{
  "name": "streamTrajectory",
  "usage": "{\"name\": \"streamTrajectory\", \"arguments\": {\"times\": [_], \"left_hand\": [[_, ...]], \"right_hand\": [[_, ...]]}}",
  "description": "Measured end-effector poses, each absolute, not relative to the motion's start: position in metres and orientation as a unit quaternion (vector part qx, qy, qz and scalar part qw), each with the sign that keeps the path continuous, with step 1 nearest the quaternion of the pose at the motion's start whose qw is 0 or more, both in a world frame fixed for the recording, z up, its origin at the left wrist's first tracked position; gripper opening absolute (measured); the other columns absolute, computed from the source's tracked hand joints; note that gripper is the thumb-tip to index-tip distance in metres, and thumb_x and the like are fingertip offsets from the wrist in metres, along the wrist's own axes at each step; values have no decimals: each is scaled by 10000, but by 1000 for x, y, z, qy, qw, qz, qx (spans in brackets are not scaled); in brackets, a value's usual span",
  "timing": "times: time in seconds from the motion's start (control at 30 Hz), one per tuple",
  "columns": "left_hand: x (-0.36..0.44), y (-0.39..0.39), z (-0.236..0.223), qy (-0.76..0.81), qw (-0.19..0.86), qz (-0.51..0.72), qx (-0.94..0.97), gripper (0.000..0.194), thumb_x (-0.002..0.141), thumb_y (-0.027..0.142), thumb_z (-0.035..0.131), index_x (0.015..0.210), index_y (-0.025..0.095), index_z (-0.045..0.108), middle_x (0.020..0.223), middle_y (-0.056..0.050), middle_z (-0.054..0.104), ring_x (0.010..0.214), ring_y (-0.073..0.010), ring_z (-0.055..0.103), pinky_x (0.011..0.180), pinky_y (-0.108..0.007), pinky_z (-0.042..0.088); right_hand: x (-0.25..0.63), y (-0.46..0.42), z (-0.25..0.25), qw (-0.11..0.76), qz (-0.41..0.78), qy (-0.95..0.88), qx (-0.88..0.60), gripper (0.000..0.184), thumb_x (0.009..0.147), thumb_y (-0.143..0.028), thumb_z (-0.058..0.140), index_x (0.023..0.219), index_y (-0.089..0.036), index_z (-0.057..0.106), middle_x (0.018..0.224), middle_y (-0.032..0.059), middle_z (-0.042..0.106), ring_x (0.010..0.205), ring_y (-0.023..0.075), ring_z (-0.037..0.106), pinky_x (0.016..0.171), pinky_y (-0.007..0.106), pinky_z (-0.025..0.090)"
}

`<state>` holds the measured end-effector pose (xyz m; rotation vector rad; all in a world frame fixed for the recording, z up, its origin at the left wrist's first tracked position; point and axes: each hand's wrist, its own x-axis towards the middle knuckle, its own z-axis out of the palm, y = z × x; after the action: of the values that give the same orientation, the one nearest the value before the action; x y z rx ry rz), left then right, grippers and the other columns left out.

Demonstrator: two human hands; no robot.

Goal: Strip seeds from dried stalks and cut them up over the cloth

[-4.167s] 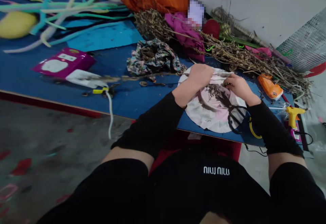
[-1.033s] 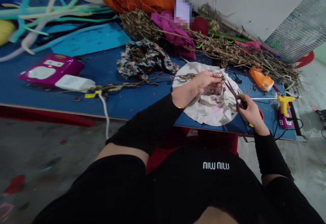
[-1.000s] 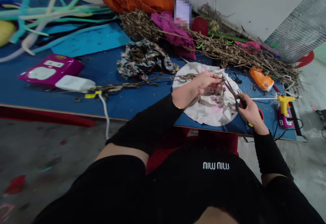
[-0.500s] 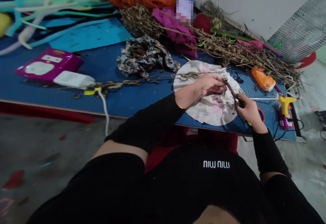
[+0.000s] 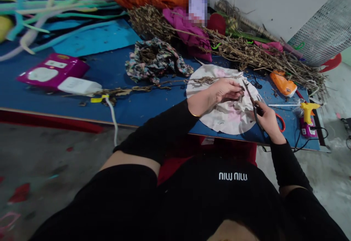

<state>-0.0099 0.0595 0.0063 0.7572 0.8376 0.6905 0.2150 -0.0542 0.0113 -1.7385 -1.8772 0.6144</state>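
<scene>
Pastel foam tubes [image 5: 82,6] pile across the upper left of the frame I'm watching, with a bright blue sheet [image 5: 95,38] just below. Left side, mid-height: purple packet [image 5: 72,67], white adapter [image 5: 79,86] touching it, pale cord [image 5: 113,115] hanging over the table [image 5: 153,113] edge. From there a dried stalk [image 5: 137,88] runs rightward, its far end over the round white cloth [image 5: 216,122] right of centre. Patterned cloth [image 5: 175,62], bunched, top centre. Over the round cloth I've got the left hand [image 5: 225,91], fingertips pinched on a small bit of dried plant [image 5: 241,92]. Next right, scissors [image 5: 251,98]: tips just beside those fingers, can't tell if blades meet. Right hand [image 5: 267,118] is clamped round their handles, near the cloth's right edge. Dried stems [image 5: 274,64] heap at upper right; orange packet [image 5: 285,84] below them, yellow glue gun [image 5: 307,108] far right.
</scene>
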Motion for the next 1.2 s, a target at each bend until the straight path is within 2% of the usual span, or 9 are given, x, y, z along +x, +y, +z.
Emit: {"name": "streamTrajectory", "arguments": {"times": [0.17, 0.5, 0.77, 0.9, 1.2], "left_hand": [[-9, 59, 9, 371, 795, 345, 332, 141, 931, 6, 633, 913, 143, 660, 784, -51, 758, 638, -104, 702, 747, -254, 608], [-6, 57, 8, 351, 773, 364, 384, 173, 926, -12, 613, 938, 160, 608, 750, -14, 709, 597, -93, 663, 682, -233, 555], [-3, 53, 16, 377, 754, 357, 403, 282, 942, -2, 587, 1175, 156, 579, 710, 8, 698, 581, -108, 677, 683, -242, 546], [-2, 53, 14, 373, 748, 365, 410, 317, 950, 5, 560, 1232, 149, 577, 693, 15, 696, 551, -99, 658, 667, -239, 534], [-4, 53, 14, 354, 764, 348, 412, 221, 931, -9, 616, 1069, 158, 572, 670, 10, 682, 536, -102, 645, 626, -243, 522]], "right_hand": [[221, -55, 12, 278, 211, -682, -643, 597, 846, -599, 668, 1272, -180, 678, 1064, 102, 733, 872, 232, 639, 839, 368, 527], [213, -55, 16, 253, 235, -693, -632, 589, 837, -638, 672, 1231, -201, 682, 1011, 74, 718, 924, 245, 644, 816, 347, 509], [208, -54, 21, 240, 240, -692, -638, 530, 809, -598, 702, 1159, -201, 695, 848, 24, 681, 764, 198, 576, 702, 309, 467], [206, -54, 21, 244, 251, -689, -635, 494, 814, -588, 699, 1126, -204, 702, 828, 20, 677, 780, 202, 589, 708, 303, 468], [207, -57, 15, 237, 233, -696, -637, 441, 841, -547, 679, 1101, -195, 734, 798, 24, 686, 807, 217, 622, 747, 308, 480]]}}
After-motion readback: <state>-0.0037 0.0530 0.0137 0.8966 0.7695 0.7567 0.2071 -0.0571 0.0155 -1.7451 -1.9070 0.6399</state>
